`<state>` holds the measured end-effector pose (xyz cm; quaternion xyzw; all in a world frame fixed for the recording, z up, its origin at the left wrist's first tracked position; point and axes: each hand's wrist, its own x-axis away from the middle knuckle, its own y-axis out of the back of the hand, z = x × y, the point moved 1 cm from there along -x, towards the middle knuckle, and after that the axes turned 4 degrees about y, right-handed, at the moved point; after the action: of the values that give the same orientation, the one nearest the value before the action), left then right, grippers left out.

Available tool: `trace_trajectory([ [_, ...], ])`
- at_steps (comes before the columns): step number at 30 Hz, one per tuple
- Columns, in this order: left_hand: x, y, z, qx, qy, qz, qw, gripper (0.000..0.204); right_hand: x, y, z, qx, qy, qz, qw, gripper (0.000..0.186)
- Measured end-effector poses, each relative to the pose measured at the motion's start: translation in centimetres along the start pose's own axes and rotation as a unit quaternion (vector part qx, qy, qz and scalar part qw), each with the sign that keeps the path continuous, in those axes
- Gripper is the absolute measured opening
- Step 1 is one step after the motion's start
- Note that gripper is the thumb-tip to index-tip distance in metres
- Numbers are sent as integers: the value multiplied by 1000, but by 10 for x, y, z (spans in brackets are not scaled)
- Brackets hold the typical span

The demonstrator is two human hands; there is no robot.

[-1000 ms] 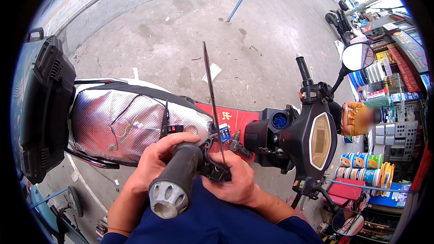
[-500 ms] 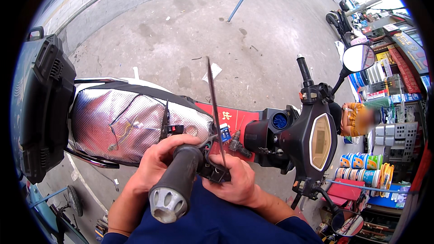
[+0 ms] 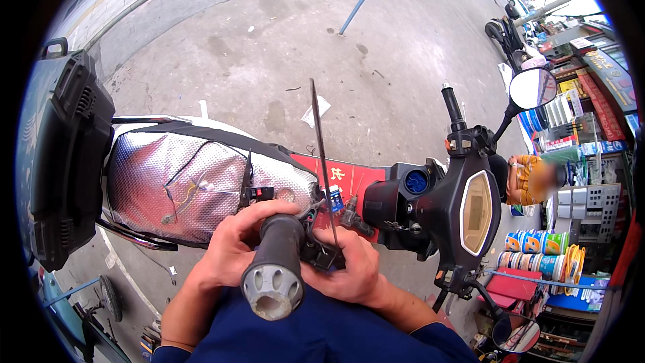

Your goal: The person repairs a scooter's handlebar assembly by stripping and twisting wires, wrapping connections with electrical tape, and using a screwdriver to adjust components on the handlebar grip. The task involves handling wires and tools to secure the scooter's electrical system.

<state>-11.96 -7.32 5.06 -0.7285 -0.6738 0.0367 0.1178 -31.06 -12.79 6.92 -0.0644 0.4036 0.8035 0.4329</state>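
A black handlebar grip (image 3: pixel 282 249) with a silver, slotted end points down toward me. My left hand (image 3: pixel 232 242) is closed around its left side, one finger curling over the top. Attached at the grip's inner end is a black housing (image 3: pixel 324 255) with small wires showing. My right hand (image 3: pixel 353 265) closes on that housing from the right. A long thin dark strip (image 3: pixel 320 141) rises from beside my right fingers; whether it is a cable or a blade I cannot tell. Both palms hide part of the assembly.
Below lies a scooter seat with silver quilted foil (image 3: pixel 175 175), loose wires and a black switch piece (image 3: pixel 259 193). A power drill (image 3: pixel 351 215) and small blue box (image 3: pixel 335 198) rest on the red footboard mat. Right are handlebars (image 3: pixel 453 107), mirrors and a seated person (image 3: pixel 527 178).
The grip's silver end has swung to the right and slightly up. The dark strip's upper end has shifted slightly right. Both hands keep their hold.
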Motion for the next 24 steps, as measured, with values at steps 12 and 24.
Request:
trace_trajectory([
  [12,1,0,8,64,30,8,997,65,4,1,-2,-13,4,5,1000,47],
  [24,-12,-5,-3,43,37,-21,998,63,-1,0,1,-426,-397,6,813,29],
])
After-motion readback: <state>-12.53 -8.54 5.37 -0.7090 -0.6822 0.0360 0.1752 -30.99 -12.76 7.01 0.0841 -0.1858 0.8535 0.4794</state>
